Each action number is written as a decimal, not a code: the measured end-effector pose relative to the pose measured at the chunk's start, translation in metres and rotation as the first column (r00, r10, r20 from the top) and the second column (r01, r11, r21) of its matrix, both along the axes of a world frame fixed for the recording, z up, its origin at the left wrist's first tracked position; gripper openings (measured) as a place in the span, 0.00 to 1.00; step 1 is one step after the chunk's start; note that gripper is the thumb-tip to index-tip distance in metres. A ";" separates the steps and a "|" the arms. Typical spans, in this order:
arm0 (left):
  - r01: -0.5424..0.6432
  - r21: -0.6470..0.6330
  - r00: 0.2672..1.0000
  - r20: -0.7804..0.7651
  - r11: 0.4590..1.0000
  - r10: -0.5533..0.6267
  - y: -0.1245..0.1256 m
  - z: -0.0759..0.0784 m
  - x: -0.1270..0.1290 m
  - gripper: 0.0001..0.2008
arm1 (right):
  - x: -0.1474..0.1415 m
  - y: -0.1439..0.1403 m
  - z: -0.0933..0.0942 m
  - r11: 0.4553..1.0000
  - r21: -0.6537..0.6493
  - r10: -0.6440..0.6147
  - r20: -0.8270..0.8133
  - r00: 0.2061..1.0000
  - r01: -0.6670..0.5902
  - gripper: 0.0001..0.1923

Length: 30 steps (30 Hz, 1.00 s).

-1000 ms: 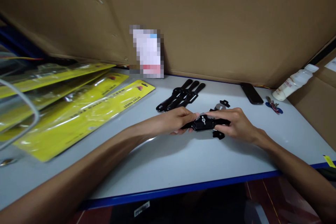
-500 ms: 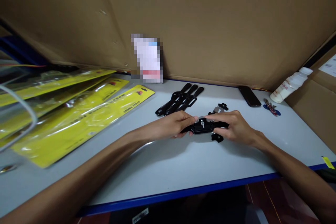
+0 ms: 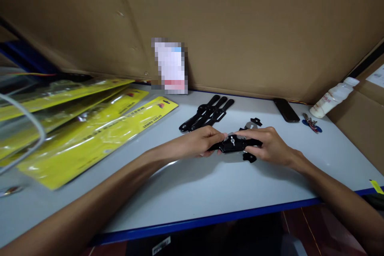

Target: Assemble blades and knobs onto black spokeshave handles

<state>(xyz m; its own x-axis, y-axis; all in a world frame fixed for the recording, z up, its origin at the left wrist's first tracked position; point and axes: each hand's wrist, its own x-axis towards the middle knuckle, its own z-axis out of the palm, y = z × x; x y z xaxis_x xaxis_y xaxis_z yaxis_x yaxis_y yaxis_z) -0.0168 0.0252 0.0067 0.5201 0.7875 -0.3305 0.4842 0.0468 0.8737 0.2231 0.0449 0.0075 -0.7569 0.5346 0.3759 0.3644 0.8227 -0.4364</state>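
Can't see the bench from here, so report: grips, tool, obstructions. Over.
Left grip and right grip on opposite ends of glossy black two-handled tool. Silver centre screw showing. Small black lobed piece close by right grip.

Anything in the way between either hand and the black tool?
Nothing visible. The left hand and right hand hold the black tool directly, one at each end. A small black piece shows just in front of the right hand, not between. The undersides of both grips are hidden.
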 end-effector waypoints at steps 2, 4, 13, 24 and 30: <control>0.002 0.014 1.000 -0.003 1.000 -0.002 0.000 -0.001 0.000 0.23 | 0.000 0.000 -0.001 1.000 -0.003 -0.008 0.011 1.000 0.008 0.22; -0.001 0.035 1.000 -0.002 0.999 0.001 0.000 -0.002 0.000 0.23 | 0.000 0.000 -0.002 1.000 -0.002 -0.021 0.025 0.999 0.021 0.21; -0.025 0.051 0.999 0.030 0.998 0.024 0.000 0.002 0.003 0.24 | 0.007 -0.001 0.021 0.998 -0.053 0.040 -0.058 0.998 -0.043 0.24; 0.003 0.082 1.000 -0.030 0.997 -0.001 -0.007 -0.002 0.011 0.27 | -0.004 -0.008 0.012 0.921 0.370 0.129 0.002 0.992 -0.121 0.08; -0.025 0.077 0.998 -0.057 0.997 0.030 -0.006 -0.004 0.015 0.26 | -0.008 -0.013 0.013 0.844 0.530 0.027 0.110 0.994 -0.082 0.06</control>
